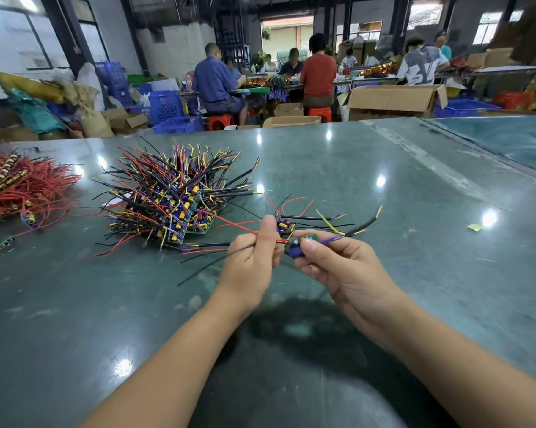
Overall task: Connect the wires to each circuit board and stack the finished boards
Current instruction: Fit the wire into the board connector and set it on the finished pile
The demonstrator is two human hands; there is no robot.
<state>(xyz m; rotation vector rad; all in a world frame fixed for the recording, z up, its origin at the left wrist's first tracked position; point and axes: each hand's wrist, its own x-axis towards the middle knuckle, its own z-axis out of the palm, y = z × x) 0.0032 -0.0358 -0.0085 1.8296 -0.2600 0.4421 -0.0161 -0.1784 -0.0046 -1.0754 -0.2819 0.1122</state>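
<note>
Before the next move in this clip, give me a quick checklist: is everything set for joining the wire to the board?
1. Board held: ok. The right hand pinches the small circuit board above the table.
2. Wire held: ok. The left hand has its grip on the red wire, thumb on top.
3. Wire end at the board: cannot tell; the meeting point is too small to see.
4. Wire free of the pile: cannot tell; it trails toward the stack of finished boards.
5. Stack within reach: ok, it lies just left of the hands.
6. Supply: ok. A bundle of red wires lies at far left.
</note>
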